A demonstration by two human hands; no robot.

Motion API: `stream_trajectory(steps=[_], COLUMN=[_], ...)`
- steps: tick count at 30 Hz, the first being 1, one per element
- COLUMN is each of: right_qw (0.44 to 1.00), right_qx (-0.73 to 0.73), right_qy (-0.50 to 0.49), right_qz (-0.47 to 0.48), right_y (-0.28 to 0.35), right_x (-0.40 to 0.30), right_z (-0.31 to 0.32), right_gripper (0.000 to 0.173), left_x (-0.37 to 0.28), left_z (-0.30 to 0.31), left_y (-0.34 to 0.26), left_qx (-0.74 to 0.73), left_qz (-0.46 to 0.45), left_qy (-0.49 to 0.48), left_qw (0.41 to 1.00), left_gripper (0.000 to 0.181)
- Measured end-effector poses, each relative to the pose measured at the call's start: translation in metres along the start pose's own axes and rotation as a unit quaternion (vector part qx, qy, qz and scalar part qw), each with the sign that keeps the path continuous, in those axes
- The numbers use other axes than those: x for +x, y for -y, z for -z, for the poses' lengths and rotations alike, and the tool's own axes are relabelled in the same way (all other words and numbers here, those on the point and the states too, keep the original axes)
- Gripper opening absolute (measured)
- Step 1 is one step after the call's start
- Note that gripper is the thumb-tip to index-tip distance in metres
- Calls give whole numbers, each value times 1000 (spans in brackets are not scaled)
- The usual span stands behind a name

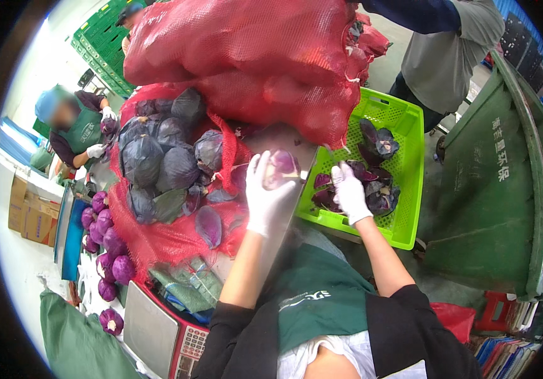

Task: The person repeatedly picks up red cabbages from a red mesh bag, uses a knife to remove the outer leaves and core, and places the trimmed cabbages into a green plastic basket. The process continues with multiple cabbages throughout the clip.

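Observation:
My left hand (pixel 266 192), in a white glove, holds a partly trimmed red cabbage (pixel 281 166) at the edge of the steel table. My right hand (pixel 351 193), also gloved, is closed over the lime-green plastic crate (pixel 416 189); a thin tool, perhaps a knife, shows blurred at its fingers. Dark cabbage leaves (pixel 380 194) lie in the crate below it. Left of my left hand, untrimmed red cabbages (pixel 142 158) are heaped on an opened red mesh sack (pixel 158 241), with a loose purple leaf (pixel 208 226) near them.
Full red mesh sacks (pixel 243 52) rise ahead. A gloved co-worker (pixel 79 123) handles a cabbage at left; another person (pixel 437 61) stands at right by a large green bin (pixel 489 189). Trimmed cabbages (pixel 115 241) and a weighing scale (pixel 150 327) are at lower left.

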State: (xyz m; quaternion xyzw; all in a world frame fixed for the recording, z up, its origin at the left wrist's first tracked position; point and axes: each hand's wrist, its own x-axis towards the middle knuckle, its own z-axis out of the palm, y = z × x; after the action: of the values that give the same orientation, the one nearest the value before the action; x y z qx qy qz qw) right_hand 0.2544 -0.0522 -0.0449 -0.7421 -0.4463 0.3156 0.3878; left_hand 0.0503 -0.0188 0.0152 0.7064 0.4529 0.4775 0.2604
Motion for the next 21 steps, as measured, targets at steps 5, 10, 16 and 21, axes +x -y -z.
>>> stream_trajectory(steps=[5, 10, 16, 21], right_qw=[992, 982, 963, 928], right_qx=[-14, -113, -225, -267], right_qy=[95, 107, 55, -19], right_qz=[80, 112, 137, 258], right_y=[43, 65, 68, 55], right_x=[-13, -17, -21, -5], right_z=[-9, -23, -29, -27], right_gripper=[72, 73, 69, 42], left_x=[-5, -7, -4, -7], left_z=[-6, 3, -6, -15], left_y=[5, 5, 10, 3], left_qx=[134, 49, 131, 149], left_qz=[-8, 21, -48, -69], left_qy=[112, 87, 74, 58], left_qw=[985, 995, 987, 985], left_gripper=[98, 88, 84, 78])
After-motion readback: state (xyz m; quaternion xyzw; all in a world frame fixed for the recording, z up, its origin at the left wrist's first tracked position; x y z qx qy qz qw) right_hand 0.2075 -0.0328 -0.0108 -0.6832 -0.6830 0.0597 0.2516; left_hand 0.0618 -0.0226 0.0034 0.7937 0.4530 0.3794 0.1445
